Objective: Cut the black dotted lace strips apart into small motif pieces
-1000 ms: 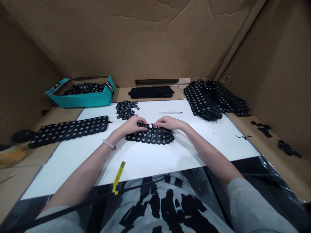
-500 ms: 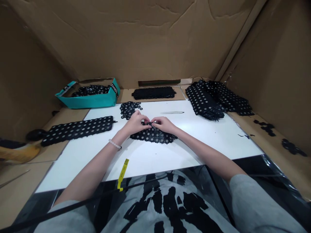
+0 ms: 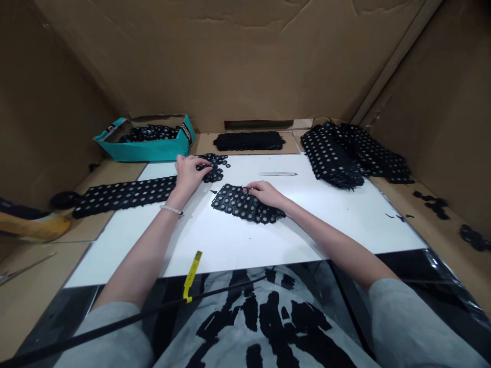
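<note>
"One question first: what sits furthest left on your worktop [image 3: 230, 240]?"

"Your teal cardboard box [image 3: 153, 152], at the upper left of the frame, with black lace [image 3: 149, 134] inside. Below it, a long dotted lace strip [image 3: 123, 191] lies across the worktop's left edge."

"And your left hand [image 3: 187, 174]?"

"Upper middle of the frame, with its fingers [image 3: 203, 164] on a small pile of black lace rings [image 3: 217, 168]. I can't tell whether that grip is closed on them."

"Your right hand [image 3: 264, 193]?"

"Just right of centre, its fingertips [image 3: 248, 188] touching the upper edge of a black lace panel [image 3: 245, 203] that lies flat mid-worktop. The grip looks narrow, but I can't tell if it's holding."

"Further right?"

"A slim metal blade [image 3: 278, 174] lies on the white surface, then your stacked dotted lace pieces [image 3: 330, 156] fill the upper right."
</note>
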`<control>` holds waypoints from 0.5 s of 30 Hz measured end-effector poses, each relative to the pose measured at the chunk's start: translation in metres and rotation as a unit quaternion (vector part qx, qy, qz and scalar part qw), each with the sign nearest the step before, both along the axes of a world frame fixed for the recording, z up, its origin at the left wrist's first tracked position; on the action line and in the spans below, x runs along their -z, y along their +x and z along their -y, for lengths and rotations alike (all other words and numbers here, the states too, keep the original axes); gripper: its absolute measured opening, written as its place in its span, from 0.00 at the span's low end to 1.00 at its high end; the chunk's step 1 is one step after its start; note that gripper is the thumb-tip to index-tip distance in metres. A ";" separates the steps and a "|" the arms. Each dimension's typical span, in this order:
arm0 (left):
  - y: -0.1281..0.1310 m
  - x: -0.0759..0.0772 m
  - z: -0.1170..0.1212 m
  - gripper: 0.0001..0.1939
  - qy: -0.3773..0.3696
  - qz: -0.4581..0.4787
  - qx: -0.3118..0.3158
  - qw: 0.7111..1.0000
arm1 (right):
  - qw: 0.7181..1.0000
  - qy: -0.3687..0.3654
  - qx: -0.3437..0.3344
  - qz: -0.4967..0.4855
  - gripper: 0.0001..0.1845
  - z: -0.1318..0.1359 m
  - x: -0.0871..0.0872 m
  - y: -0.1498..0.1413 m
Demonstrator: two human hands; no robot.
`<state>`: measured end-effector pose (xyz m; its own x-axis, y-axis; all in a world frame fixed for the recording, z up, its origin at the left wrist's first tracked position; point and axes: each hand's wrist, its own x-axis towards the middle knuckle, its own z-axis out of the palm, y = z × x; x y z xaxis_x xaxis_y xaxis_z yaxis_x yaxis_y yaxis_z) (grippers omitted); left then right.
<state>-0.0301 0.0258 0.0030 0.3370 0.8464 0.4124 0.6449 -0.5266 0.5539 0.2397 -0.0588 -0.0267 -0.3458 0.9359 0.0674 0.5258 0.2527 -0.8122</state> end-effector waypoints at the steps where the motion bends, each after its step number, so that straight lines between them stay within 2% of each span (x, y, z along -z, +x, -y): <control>1: 0.006 -0.002 0.005 0.14 0.008 -0.010 0.008 1.000 | 1.000 0.003 -0.003 -0.009 0.15 0.000 0.001 0.000; 3: 0.023 -0.006 0.017 0.16 -0.028 -0.056 0.083 0.995 | 0.999 0.014 -0.012 -0.033 0.15 -0.001 0.003 0.000; 5: 0.040 -0.007 0.029 0.18 -0.078 -0.106 0.179 0.975 | 0.998 0.021 -0.021 -0.056 0.16 -0.003 0.005 0.001; 7: 0.053 -0.003 0.038 0.17 -0.089 -0.120 0.211 0.966 | 0.997 0.013 -0.019 -0.071 0.17 -0.003 0.006 0.001; 11: 0.060 0.007 0.039 0.12 -0.121 -0.077 0.194 0.970 | 0.997 -0.013 -0.002 -0.075 0.15 0.000 0.002 -0.001; 15: 0.047 0.005 0.024 0.10 -0.159 -0.018 0.136 0.978 | 1.000 -0.010 -0.002 -0.022 0.18 0.002 0.000 0.000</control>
<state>0.0167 0.0017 -0.0021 0.5773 0.8066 0.1268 0.5271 -0.4867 0.6966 0.2394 -0.0610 -0.0262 -0.3474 0.9356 0.0633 0.4880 0.2380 -0.8397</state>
